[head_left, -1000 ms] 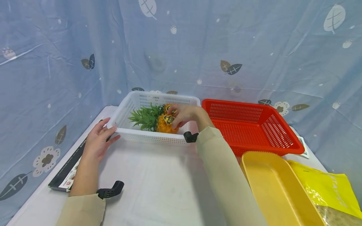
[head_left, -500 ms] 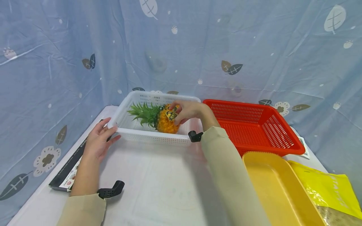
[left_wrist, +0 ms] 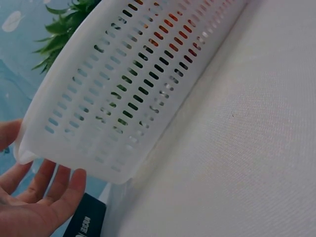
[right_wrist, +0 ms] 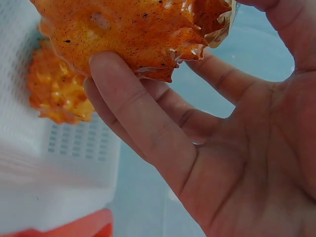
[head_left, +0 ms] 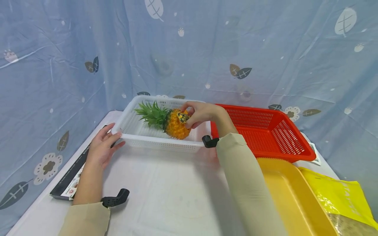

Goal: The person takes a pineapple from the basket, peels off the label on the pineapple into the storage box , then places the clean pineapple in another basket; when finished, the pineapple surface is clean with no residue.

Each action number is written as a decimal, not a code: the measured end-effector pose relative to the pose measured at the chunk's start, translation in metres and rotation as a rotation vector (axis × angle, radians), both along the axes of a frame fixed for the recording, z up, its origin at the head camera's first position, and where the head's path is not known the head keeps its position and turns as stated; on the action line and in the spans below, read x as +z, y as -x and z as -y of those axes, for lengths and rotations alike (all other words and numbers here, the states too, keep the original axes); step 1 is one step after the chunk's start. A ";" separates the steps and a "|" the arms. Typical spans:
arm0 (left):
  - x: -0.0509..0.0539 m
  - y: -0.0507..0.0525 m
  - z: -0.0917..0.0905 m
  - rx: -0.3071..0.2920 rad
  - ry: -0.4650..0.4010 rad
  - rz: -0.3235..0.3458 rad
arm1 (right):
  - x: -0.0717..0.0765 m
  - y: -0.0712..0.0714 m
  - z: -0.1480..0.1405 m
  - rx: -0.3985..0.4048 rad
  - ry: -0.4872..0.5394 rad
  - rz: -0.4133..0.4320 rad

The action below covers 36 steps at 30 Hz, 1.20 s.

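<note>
My right hand (head_left: pixel 203 113) grips the base end of a pineapple (head_left: pixel 177 126) with a dark label, its green crown pointing left, over the white slotted basket (head_left: pixel 159 139). In the right wrist view, thumb and fingers surround the held pineapple (right_wrist: pixel 133 29), while a second pineapple (right_wrist: pixel 59 86) sits lower in the basket; the head view mostly hides that one. At the basket's near left corner, my left hand (head_left: pixel 101 149) holds the rim. The left wrist view has the thumb at the rim and fingertips (left_wrist: pixel 76 180) under the corner of the basket (left_wrist: pixel 64 145).
Right of the white basket stands a red basket (head_left: pixel 254 139). In front of it lies a yellow tray (head_left: pixel 292 193), with a bright yellow bag (head_left: pixel 339 193) beyond. A black box (head_left: pixel 71 177) lies along the left table edge, partly behind my left forearm. Blue curtains (head_left: pixel 189 49) enclose the table.
My right hand has moved a little right and up with the pineapple, which has turned and now covers the other one in the head view. My left hand has stayed on the corner.
</note>
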<state>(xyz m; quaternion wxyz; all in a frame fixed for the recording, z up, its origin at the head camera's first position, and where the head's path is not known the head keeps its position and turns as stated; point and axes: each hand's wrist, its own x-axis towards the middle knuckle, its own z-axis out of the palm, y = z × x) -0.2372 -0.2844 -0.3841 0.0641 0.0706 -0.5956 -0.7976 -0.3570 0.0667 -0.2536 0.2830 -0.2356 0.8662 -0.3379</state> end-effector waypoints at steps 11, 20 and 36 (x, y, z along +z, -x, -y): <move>0.000 0.000 -0.003 -0.006 -0.012 -0.016 | 0.012 -0.018 -0.017 -0.022 -0.028 -0.051; 0.002 0.000 -0.002 -0.001 -0.011 -0.022 | 0.026 -0.035 -0.032 -0.003 -0.109 -0.192; 0.000 -0.001 -0.001 -0.005 -0.035 -0.006 | 0.034 -0.068 -0.056 0.068 -0.104 -0.291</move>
